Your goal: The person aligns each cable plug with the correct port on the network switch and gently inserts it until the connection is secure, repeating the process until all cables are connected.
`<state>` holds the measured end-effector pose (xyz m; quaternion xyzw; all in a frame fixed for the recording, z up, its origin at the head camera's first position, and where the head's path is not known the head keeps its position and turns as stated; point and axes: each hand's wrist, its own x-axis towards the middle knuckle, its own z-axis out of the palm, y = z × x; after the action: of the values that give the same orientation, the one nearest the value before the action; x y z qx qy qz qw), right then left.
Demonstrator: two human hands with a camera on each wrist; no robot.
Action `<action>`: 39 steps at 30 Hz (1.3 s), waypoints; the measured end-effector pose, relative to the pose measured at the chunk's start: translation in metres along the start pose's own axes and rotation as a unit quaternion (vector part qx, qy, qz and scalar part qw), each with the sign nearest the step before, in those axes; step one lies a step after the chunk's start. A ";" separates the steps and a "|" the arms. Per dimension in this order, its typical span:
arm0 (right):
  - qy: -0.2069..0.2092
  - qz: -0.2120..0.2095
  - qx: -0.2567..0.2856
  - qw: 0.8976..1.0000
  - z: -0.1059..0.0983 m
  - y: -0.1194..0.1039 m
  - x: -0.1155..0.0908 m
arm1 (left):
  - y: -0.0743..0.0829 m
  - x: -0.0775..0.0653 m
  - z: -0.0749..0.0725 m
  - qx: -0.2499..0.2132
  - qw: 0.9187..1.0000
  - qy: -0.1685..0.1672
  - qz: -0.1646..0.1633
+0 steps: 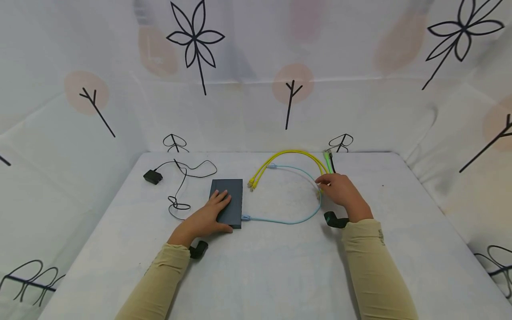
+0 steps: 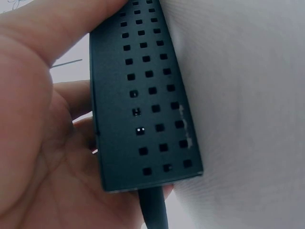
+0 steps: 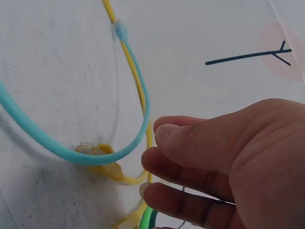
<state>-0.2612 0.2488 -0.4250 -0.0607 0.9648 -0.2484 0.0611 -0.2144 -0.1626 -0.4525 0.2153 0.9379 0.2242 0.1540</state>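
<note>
A flat dark box with cable sockets, seemingly a network switch (image 1: 235, 191), lies on the table. My left hand (image 1: 205, 217) rests on it with fingers spread over the top and thumb along the near end; that vented end shows close up in the left wrist view. One plug of a light blue network cable (image 1: 294, 222) sits at the box's right side, and its other plug (image 1: 272, 166) lies loose farther back. Around the cable's rightmost bend is my right hand (image 1: 340, 192), thumb and fingers loosely bent. In the right wrist view its fingertips (image 3: 164, 130) are beside the blue loop, gripping nothing.
Yellow network cables (image 1: 294, 151) arch behind the blue one. A green cable (image 1: 327, 161) and a black cable (image 1: 331, 162) lie at the right hand's far side. To the left, a black power adapter (image 1: 153, 177) trails a looping cord (image 1: 184, 178) toward the box.
</note>
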 end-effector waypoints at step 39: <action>-0.011 0.045 -0.065 0.997 0.017 0.006 0.006 | 0.004 -0.003 -0.001 -0.002 1.000 0.008 0.008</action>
<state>-0.2656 0.2452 -0.4429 -0.0240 0.9800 -0.1813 0.0789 -0.2107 -0.1614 -0.4493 0.2206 0.9369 0.2291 0.1450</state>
